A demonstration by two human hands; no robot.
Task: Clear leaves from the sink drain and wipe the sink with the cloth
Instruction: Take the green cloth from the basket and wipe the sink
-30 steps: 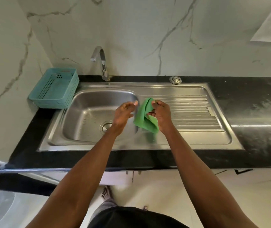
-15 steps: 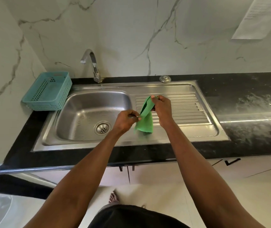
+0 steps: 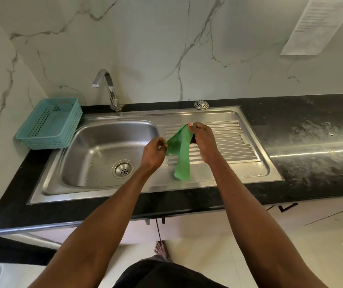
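Cloth [image 3: 180, 154], green, hung in the air between both hands, over the inner edge of the ribbed drainboard [image 3: 224, 142]. From my remote seat I saw the right hand [image 3: 202, 140] pinching its top corner, fingers curled round the fabric, and the left hand [image 3: 153, 153] pinching a side corner just left of and lower than that. Rest of the cloth drooped straight down below the hands, its tail end close over the steel near the front rim; I could not tell whether it touched. Sink [image 3: 95, 159] basin sat left of the left hand, wet-looking, with the round drain [image 3: 123, 169] below and left of that hand, holes visible, and I saw no leaves on it. Faucet [image 3: 108, 88] stood beyond the left hand at the back edge. Teal basket [image 3: 50, 123] sat far left of both hands, on the black counter [image 3: 312, 142] against the wall. Small round metal strainer cap [image 3: 201, 104] lay beyond the right hand on the back rim. Counter right of the right hand looked dusty and streaked. Printed paper sheet [image 3: 320, 23] hung on the marble wall, far up and right. Bare foot [image 3: 162, 250] showed on the floor between the forearms.
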